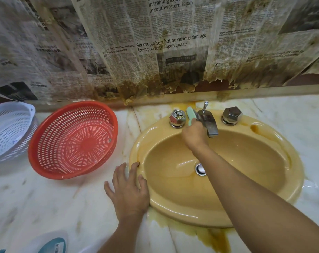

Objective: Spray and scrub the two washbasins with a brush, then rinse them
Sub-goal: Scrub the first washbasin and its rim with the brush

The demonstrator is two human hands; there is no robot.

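Nearest, on the marble counter (45, 207), left grip (126, 190) wide, flat against the yellow washbasin (173, 189) rim; beyond, right grip (195, 136) wrapped round a green brush (191, 114) beside the faucet (209, 123); scrubbing step, seemingly; next, probably: firm strokes round the faucet base, rinse after.

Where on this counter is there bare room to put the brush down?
Two bare patches of marble counter: right of the basin, beyond the right tap knob, and in front of the red basket, left of the left hand. Crowded: the basin's back edge, where the left knob, spout and the right hand gripping the brush sit close.
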